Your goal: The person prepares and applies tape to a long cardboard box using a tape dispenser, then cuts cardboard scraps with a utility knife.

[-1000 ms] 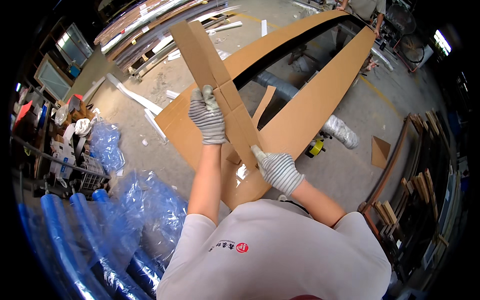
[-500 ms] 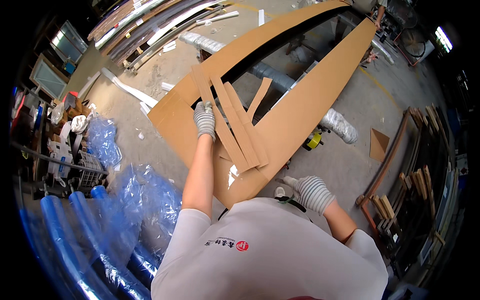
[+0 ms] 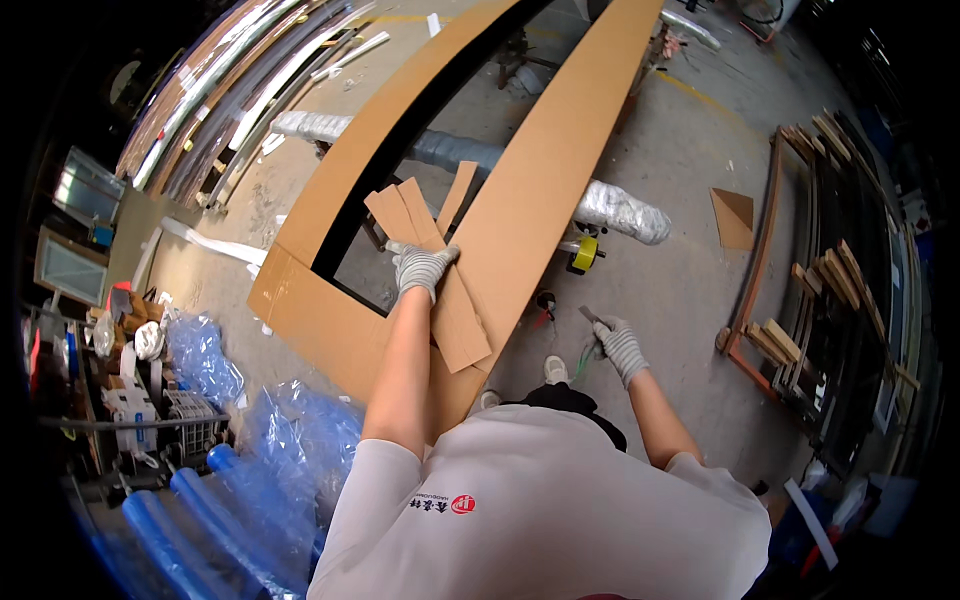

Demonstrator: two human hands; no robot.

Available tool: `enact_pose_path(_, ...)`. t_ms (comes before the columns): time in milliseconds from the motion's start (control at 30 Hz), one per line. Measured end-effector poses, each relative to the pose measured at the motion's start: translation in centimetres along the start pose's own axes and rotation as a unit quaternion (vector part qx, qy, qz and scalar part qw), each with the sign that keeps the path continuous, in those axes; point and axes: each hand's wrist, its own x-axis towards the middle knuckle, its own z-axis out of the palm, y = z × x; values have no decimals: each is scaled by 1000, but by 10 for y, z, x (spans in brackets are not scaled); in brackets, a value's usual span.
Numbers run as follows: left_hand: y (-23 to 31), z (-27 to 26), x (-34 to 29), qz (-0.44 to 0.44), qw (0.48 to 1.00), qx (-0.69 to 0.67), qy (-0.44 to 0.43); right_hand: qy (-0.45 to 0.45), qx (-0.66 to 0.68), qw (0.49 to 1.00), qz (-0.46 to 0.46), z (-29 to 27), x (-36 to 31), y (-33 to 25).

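My left hand [image 3: 420, 268], in a striped grey glove, is closed over a fanned bundle of cardboard strips [image 3: 462, 325], thumb on one side and fingers on the other. The bundle lies across the near part of a long frame faced with brown cardboard [image 3: 545, 165], partly over its opening. One more loose strip [image 3: 458, 195] slants beside the bundle. Off the frame's right side, my gloved right hand [image 3: 622, 348] is closed around a small, flat, grey blade-like tool [image 3: 590, 314] whose exact kind is unclear. A green cord [image 3: 582, 365] hangs near that hand.
Silver-wrapped supports [image 3: 625, 212] lie under the frame, with a yellow and black round object [image 3: 583, 255] beside them. Racked panels [image 3: 850, 290] stand at right. Blue film [image 3: 290, 430] and blue rolls [image 3: 160, 530] are at lower left. Long profiles [image 3: 250, 90] are stacked at far left.
My left hand has shifted over the strips, whose ends now fan closer together. The right hand has moved away from the frame's near corner, and the view has turned.
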Motion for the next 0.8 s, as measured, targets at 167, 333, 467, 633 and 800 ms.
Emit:
enact_pose_path(167,3,-14,-2,88,991,-85,46,133,325,930,105,-15,84,11)
enact_pose_path(333,-17,-49,7,143,973,-79,166,85,292,951,60,-19,148,-41)
enact_pose_path(467,-40,-79,-12,161,950,-238,120,-18,323,946,-1,3,198,-43)
enact_pose_path(633,-77,-72,-64,128,906,-391,98,3,251,966,-52,4,175,-35)
enact_pose_path(800,-104,-76,-124,113,676,-727,-44,72,231,963,-117,24,84,-25)
